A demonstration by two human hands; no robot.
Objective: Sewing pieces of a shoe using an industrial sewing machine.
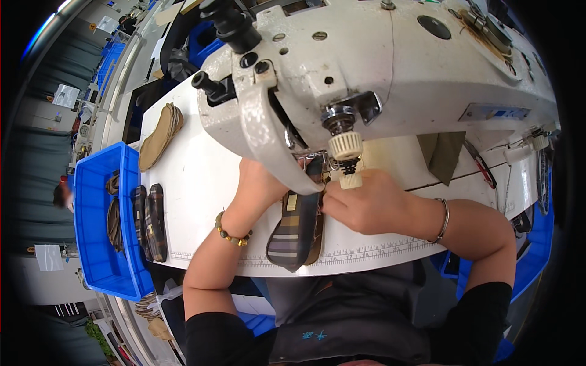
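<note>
A plaid, sole-shaped fabric piece (284, 239) with a dark edge and a small pale label lies under the head of a white sewing machine (397, 67). Its rounded end reaches the table's near edge, and tan material shows beneath its right side. My left hand (262, 181) is at the piece's left by the needle area; the machine's curved arm hides its fingers. On the other side, my right hand (368, 204) has its fingers curled in a grip at the piece's right edge, just below the cream tension knobs (346, 146). The needle itself is hidden.
Tan sole-shaped pieces (160, 137) are stacked at the far left, with plaid pieces (150, 221) nearer. A blue bin (131, 244) stands at the table's left; another blue bin (536, 262) is at lower right. Olive fabric (444, 155) and a red-and-black tool (482, 166) lie right.
</note>
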